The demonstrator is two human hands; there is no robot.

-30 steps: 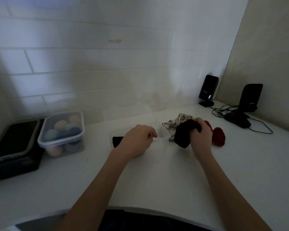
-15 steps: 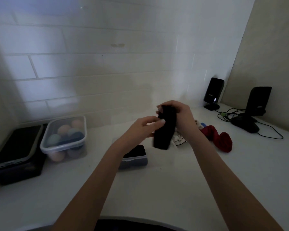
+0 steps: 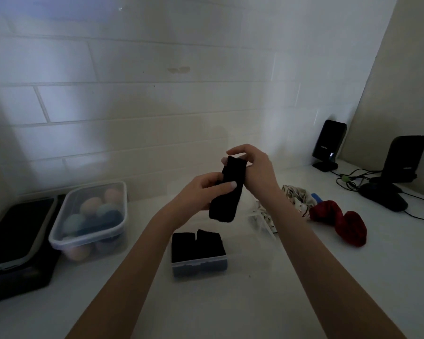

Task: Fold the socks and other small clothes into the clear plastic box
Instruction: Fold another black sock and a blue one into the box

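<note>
Nearest is the white counter point(image 3: 267, 302), with both bare arms reaching out over it. A little farther sits the small clear box point(image 3: 199, 264). It has folded black cloth point(image 3: 196, 244) inside, filling it to the top.

Above the box, both hands hold a black sock point(image 3: 227, 192) up in the air. The sock is dark, long and flat, and it hangs down with its rounded end at the bottom. The left hand point(image 3: 201, 194) pinches the middle of the sock between thumb and curled fingers. The right hand point(image 3: 257, 170) has its fingers bent around the top end of the sock.

To the right, on the counter, lies a white cloth with dark marks point(image 3: 294, 199), all crumpled. Just beside it is a red sock point(image 3: 340, 221), bunched up.

Far to the left is a bigger clear tub point(image 3: 91, 221) with a lid on and soft colored balls inside. Next to it is a black bin point(image 3: 15, 245). Far right, near the wall, stand two black speakers point(image 3: 328, 145) with wires point(image 3: 350, 178).
</note>
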